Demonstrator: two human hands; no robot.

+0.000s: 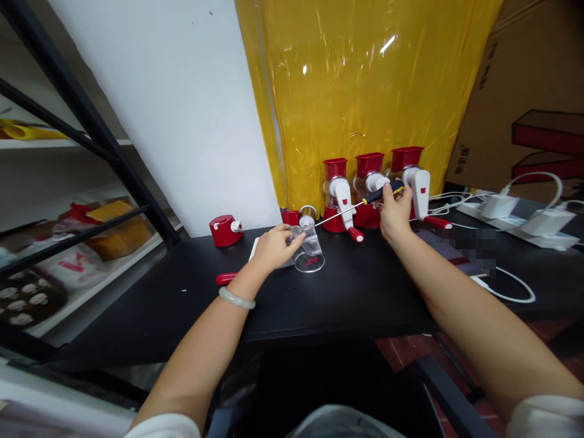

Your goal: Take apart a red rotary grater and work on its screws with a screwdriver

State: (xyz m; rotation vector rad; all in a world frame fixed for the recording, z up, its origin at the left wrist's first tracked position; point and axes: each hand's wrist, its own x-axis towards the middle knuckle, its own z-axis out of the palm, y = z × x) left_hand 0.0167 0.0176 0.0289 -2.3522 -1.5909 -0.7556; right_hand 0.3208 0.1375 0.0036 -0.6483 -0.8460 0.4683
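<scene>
My right hand [396, 210] grips the dark handle of a screwdriver [340, 213], its long shaft slanting down to the left. The shaft's end is close to a clear plastic housing [312, 246]; whether it touches I cannot tell. My left hand [275, 248] is closed on that housing, which lies on the black table [356, 292]. A white crank with a red handle [225, 278] sticks out under my left wrist. Behind the housing stands a metal grater drum [307, 214]. To the left sits a red base [225, 231] with a white knob.
Three red and white rotary graters [335, 194] stand along the back by a yellow plastic-wrapped surface [365, 79]. On the right are a phone or tablet [449, 252], a power strip [515, 222] with white plugs, and cables. Shelving [91, 267] stands on the left.
</scene>
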